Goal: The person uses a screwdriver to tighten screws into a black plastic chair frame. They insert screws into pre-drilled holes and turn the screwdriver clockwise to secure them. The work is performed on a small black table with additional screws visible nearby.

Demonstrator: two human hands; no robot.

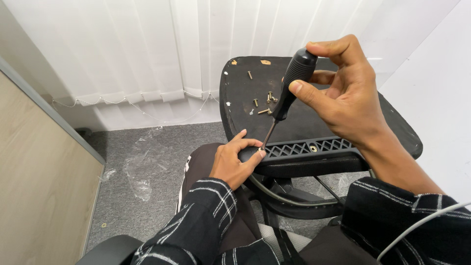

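Observation:
My right hand (346, 93) grips the black handle of a screwdriver (289, 88), its shaft slanting down to a tip at the end of a black chair armrest piece (304, 149). My left hand (234, 159) clasps that end of the armrest, fingers right beside the tip. The armrest lies across the underside of an upturned black chair seat (245, 88). Several brass screws (265, 103) lie loose on the seat board.
White vertical blinds (147, 49) hang behind with a bead chain along the bottom. Crumpled clear plastic wrap (142, 167) lies on the grey carpet at left. A wooden panel (39, 186) stands at far left. A white wall is at right.

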